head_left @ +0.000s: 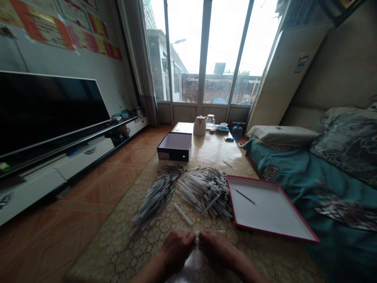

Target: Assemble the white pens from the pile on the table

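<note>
Okay, left hand (176,249) and right hand (219,249) are together near the front edge of the beige patterned tabletop (97,251), fingertips meeting around a thin white plastic tube (210,232). Looks pinched between them, though the exact grip is too small to read. Tube is off the front-left corner of the shallow white tray with a red rim (273,210). Just beside that tray's left rim is a loose heap of slim white-and-grey tubes (204,192), with a second, narrower heap of similar tubes (156,196) further left. A single white tube (182,214) lies loose in front of the heaps. Thin dark rod (244,196) lies inside the tray. Handling guess: very light, stiff, smooth, apt to roll or slip, and may bend or crack if levered. Best held with the fingertips along the barrel, away from the ends.
</note>
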A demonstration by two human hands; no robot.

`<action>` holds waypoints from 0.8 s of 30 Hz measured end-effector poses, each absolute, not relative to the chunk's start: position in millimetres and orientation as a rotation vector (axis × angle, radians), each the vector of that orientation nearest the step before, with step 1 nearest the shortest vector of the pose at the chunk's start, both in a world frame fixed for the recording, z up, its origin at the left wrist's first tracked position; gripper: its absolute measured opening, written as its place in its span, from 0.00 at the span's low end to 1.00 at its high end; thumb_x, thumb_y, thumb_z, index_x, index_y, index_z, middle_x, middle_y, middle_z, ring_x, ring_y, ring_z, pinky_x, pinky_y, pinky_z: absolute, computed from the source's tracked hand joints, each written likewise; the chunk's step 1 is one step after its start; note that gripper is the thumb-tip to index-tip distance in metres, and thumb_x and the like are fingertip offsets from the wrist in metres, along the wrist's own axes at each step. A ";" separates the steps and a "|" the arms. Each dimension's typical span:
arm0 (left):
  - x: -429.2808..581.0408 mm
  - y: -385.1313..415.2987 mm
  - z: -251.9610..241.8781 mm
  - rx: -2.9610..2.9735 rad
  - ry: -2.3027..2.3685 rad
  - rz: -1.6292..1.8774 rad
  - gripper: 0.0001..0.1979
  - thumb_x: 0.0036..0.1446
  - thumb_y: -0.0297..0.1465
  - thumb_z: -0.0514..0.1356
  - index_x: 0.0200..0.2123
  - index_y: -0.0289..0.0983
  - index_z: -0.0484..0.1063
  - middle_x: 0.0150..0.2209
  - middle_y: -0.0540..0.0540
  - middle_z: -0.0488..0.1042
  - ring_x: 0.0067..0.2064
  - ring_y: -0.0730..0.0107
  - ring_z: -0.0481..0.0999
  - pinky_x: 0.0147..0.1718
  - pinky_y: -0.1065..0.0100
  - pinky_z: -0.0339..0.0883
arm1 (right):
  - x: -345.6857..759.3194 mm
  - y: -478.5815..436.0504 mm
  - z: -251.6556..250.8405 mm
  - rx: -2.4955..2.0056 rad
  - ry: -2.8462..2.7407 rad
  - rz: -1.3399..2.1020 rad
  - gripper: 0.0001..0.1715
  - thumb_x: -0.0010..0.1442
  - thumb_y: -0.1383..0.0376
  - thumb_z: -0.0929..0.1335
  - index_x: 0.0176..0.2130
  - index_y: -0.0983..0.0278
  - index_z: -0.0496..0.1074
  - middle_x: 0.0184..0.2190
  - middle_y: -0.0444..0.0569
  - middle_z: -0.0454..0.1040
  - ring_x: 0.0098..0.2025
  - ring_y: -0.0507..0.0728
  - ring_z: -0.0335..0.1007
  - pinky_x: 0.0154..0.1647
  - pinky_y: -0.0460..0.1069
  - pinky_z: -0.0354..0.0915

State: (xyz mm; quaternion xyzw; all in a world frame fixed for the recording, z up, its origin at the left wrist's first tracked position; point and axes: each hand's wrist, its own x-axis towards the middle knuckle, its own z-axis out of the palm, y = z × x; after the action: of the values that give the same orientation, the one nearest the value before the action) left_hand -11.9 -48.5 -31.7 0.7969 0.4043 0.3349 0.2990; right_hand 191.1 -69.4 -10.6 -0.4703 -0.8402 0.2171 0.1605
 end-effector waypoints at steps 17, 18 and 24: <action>-31.4 -20.1 -7.7 1.906 0.816 0.577 0.15 0.51 0.39 0.57 0.17 0.39 0.70 0.14 0.53 0.63 0.16 0.76 0.56 0.15 0.73 0.48 | 209.9 -79.1 -26.6 -1.316 -2.353 0.361 0.10 0.56 0.74 0.59 0.31 0.63 0.65 0.28 0.45 0.70 0.27 0.50 0.63 0.26 0.43 0.53; -37.5 -17.3 -5.3 1.890 0.827 0.552 0.16 0.52 0.39 0.56 0.17 0.39 0.70 0.14 0.54 0.63 0.16 0.76 0.56 0.16 0.74 0.49 | 214.5 -78.2 -26.5 -1.341 -2.287 0.374 0.10 0.57 0.73 0.58 0.30 0.63 0.65 0.27 0.45 0.69 0.26 0.50 0.63 0.25 0.43 0.53; -29.1 -12.3 11.5 1.589 1.038 0.745 0.15 0.54 0.41 0.54 0.26 0.37 0.72 0.22 0.51 0.68 0.25 0.74 0.65 0.25 0.74 0.59 | 221.9 -36.7 -1.7 -1.483 -1.859 0.466 0.15 0.63 0.63 0.56 0.30 0.63 0.65 0.26 0.46 0.70 0.28 0.52 0.67 0.31 0.44 0.58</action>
State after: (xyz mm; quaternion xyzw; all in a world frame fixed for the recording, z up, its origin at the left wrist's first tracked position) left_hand -29.1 -12.3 11.5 0.6639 0.4336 0.3112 0.5238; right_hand 221.9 -36.7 -1.7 -0.5729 -0.7183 0.1800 0.3513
